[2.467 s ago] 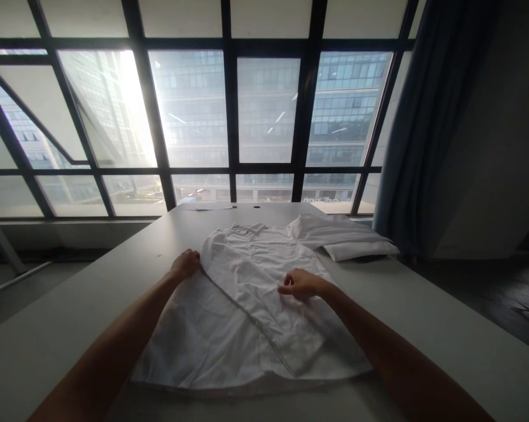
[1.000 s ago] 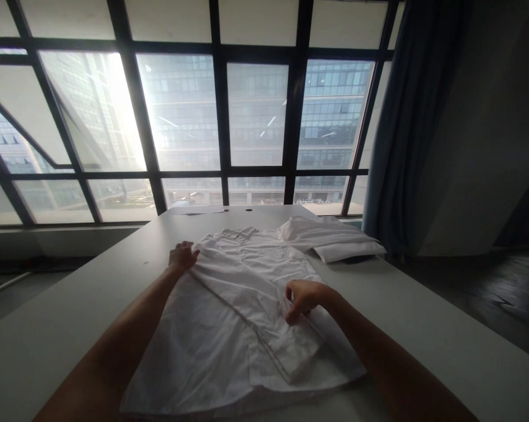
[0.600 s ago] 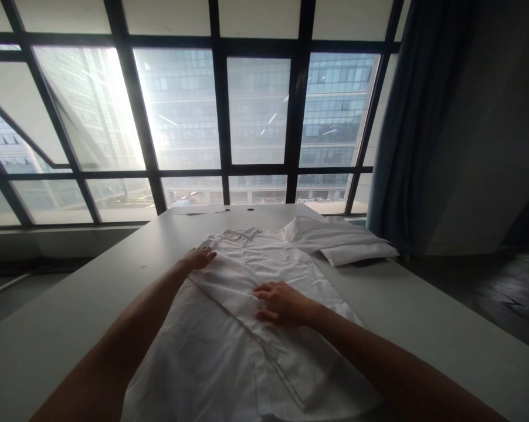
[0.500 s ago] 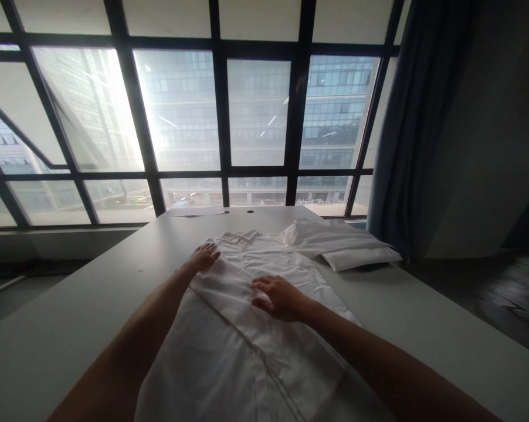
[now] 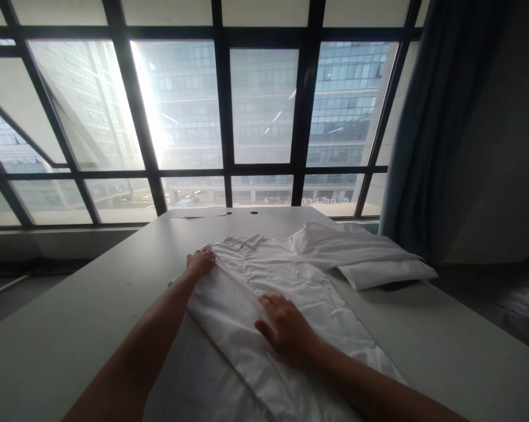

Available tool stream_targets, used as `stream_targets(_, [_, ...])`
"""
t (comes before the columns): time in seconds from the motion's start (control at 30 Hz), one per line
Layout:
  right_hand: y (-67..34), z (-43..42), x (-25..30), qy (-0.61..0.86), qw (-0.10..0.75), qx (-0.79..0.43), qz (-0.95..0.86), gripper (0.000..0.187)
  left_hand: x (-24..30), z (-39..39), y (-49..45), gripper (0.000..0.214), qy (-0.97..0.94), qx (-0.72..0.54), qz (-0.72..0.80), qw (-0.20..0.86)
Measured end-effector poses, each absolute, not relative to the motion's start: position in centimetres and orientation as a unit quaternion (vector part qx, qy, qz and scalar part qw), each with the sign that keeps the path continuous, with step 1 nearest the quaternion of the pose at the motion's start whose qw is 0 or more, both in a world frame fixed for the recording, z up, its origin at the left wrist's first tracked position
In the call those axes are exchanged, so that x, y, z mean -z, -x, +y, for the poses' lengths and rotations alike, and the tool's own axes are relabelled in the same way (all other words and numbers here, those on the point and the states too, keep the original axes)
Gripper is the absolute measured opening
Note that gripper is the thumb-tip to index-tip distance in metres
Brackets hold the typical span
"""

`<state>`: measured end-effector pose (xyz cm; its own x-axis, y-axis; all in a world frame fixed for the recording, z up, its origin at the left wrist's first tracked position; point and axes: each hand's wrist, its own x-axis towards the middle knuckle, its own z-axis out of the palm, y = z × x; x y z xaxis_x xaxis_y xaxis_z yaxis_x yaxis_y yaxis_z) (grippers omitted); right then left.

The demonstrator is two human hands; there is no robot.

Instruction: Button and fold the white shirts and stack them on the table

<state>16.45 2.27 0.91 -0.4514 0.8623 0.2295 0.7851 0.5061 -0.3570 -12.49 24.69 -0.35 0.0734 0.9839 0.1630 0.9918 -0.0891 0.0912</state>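
A white shirt (image 5: 291, 272) lies lengthwise on the table, its collar (image 5: 244, 242) at the far end. Part of the cloth is folded over along the left side, making a long diagonal layer. At the upper left shoulder, my left hand (image 5: 202, 261) has its fingers bent over the shirt's edge, gripping the fabric there; the thumb is hard to see. My right hand (image 5: 286, 325) rests on the middle of the shirt, palm down, with its thumb apart from the fingers. One sleeve (image 5: 356, 249) stretches out to the right, doubled back on itself.
The pale table (image 5: 115, 299) reaches toward a large dark-framed window (image 5: 264, 105). A sheet of paper (image 5: 198, 213) lies at its far edge, near a dark round hole (image 5: 254, 213). A blue curtain (image 5: 423, 140) hangs at the right.
My left hand's fingers have drawn in at the shoulder edge. My right hand has come slightly nearer and to the right. The folded layer over the shirt has shifted, and the view has moved a little.
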Motion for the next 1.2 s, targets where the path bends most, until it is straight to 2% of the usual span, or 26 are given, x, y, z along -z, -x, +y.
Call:
stream_targets(0.1, [-16.7, 2.9, -1.0, 0.595, 0.225, -0.107, -0.764, 0.043, -1.0, 25.4, 11.3, 0.035, 0.792, 0.083, -0.603, 0.038])
stream_targets(0.27, [-17.3, 3.6, -1.6, 0.629, 0.192, -0.176, -0.732, 0.017, -2.7, 26.9, 11.9, 0.015, 0.858, 0.068, -0.509, -0.02])
stream_targets(0.53, [-17.2, 3.4, -1.8, 0.608, 0.253, -0.214, -0.721, 0.006, -1.5, 27.9, 13.4, 0.021, 0.838, 0.086, -0.539, -0.015])
stream_targets(0.67, [-17.4, 3.4, -1.9, 0.606, 0.256, -0.233, -0.716, 0.018, -2.0, 27.8, 13.3, 0.018, 0.851, 0.065, -0.521, -0.011])
stream_targets(0.8, [-17.4, 3.2, -2.3, 0.629, 0.202, -0.229, -0.715, 0.031, -1.8, 27.3, 13.1, 0.019, 0.837, 0.112, -0.535, 0.032])
stream_targets(0.93, [-16.9, 2.4, -2.7, 0.628, 0.151, -0.137, -0.751, 0.037, -0.3, 27.0, 13.0, 0.028, 0.807, 0.164, -0.563, 0.068])
stream_targets(1.07, [-16.3, 1.5, -2.5, 0.493, 0.193, -0.044, -0.847, 0.047, 1.0, 27.5, 13.3, 0.049, 0.756, 0.129, -0.642, 0.014])
stream_targets(1.2, [-16.7, 1.4, -1.8, 0.355, 0.129, -0.132, -0.917, 0.057, 1.9, 27.8, 13.5, 0.064, 0.761, 0.042, -0.647, -0.025])
